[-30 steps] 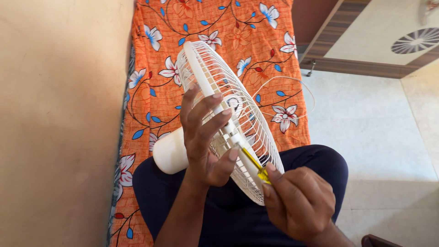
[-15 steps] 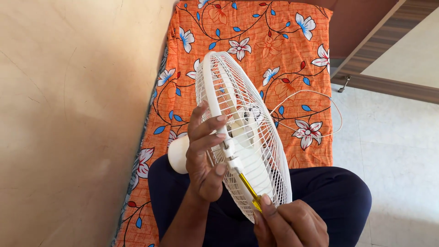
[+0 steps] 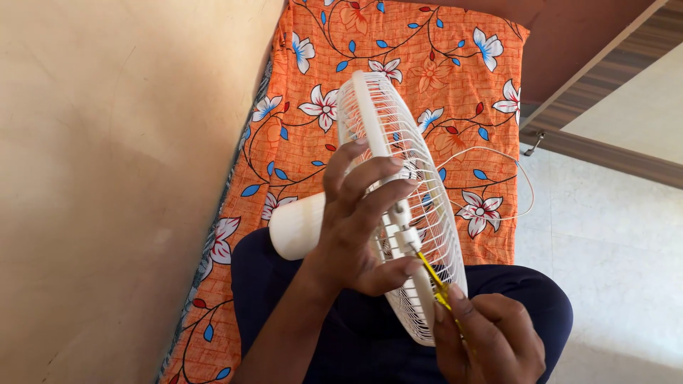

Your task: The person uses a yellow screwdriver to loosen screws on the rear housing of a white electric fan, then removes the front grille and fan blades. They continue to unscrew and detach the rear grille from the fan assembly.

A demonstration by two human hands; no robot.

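A white table fan with a wire cage (image 3: 388,135) rests on my lap, its rim turned up toward me. My left hand (image 3: 359,220) grips the cage rim, fingers curled over the wires beside a small white clip (image 3: 403,238) on the rim. My right hand (image 3: 491,341) holds a yellow-handled screwdriver (image 3: 434,279) whose tip meets that clip. The fan's white motor housing (image 3: 299,226) sticks out to the left behind my left hand.
I sit on an orange flowered mattress cover (image 3: 398,64) against a beige wall (image 3: 107,178) on the left. A thin white cord (image 3: 516,171) loops over the mattress edge. Pale tiled floor (image 3: 612,249) lies to the right, with a wooden frame (image 3: 605,153) beyond.
The view shifted slightly and the fan tilted and moved right. My left hand slid further over the rim, and my right hand with the screwdriver moved right and stays at the clip.
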